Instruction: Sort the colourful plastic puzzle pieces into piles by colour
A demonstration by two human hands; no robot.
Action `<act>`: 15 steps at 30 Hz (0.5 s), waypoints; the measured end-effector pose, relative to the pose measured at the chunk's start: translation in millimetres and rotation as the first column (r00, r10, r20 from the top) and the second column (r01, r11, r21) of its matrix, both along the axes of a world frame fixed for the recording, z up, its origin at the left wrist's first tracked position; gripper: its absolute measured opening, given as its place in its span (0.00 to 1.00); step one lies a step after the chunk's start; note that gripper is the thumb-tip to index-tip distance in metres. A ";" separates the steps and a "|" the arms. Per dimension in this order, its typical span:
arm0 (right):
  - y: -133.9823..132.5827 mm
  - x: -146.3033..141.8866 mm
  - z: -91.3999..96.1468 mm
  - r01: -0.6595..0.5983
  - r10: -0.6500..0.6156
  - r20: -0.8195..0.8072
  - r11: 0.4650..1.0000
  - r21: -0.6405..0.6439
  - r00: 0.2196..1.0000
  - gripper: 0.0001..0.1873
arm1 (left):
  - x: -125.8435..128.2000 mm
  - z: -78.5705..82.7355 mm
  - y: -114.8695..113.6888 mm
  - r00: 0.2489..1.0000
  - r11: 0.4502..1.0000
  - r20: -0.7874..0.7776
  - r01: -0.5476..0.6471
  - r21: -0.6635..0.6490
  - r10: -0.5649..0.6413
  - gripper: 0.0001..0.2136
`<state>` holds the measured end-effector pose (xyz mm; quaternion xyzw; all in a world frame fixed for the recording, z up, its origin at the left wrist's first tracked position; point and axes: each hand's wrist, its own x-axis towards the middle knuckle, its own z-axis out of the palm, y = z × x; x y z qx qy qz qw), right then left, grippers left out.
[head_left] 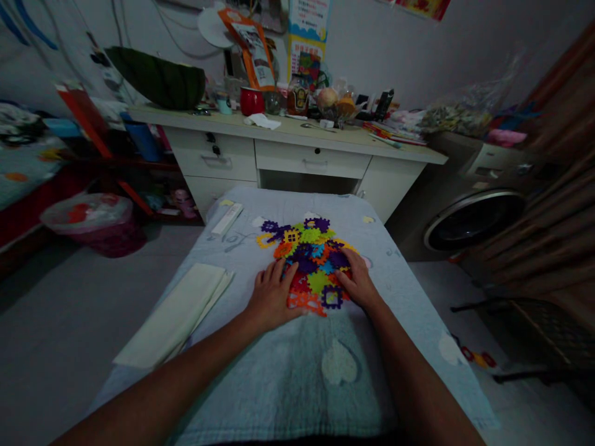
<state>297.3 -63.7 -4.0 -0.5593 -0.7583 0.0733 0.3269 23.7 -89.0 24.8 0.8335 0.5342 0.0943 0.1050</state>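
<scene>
A heap of colourful plastic gear-shaped toy pieces (320, 282) lies in the middle of the cloth-covered table (297, 371). Purple, green, orange, yellow, red and blue pieces overlap in it. At the heap's left side rests my left hand (274, 294), palm down with the fingers apart, touching its edge. My right hand (357, 282) lies against the right side, fingers stretched over some purple pieces; neither hand grips a piece that I can see. Nearest me in the heap are a square purple piece (331, 297) and an orange piece (307, 301).
On the table's left lie a folded cream cloth (176, 316) and a long white box (227, 218). Behind stands a white desk (320, 155) bearing a cut watermelon (158, 77) and a red mug (251, 101). A washing machine (455, 198) is at right, a pink bin (102, 229) at left.
</scene>
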 end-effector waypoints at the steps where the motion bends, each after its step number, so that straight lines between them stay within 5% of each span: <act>1: -0.8 -0.6 0.7 -0.005 0.005 0.011 1.000 -0.003 1.000 0.34 | 1.5 -0.5 5.1 1.000 1.000 0.010 0.001 0.025 -0.001 0.49; 11: -4.5 -17.8 9.6 0.092 -0.091 0.127 0.996 -0.006 0.988 0.37 | 3.7 -4.0 59.2 0.977 0.984 0.167 0.107 0.140 -0.130 0.41; 15: -0.2 -30.9 13.9 0.095 -0.093 0.120 0.995 -0.013 0.988 0.32 | 0.0 -1.1 76.6 0.928 0.969 0.303 0.169 0.178 -0.218 0.26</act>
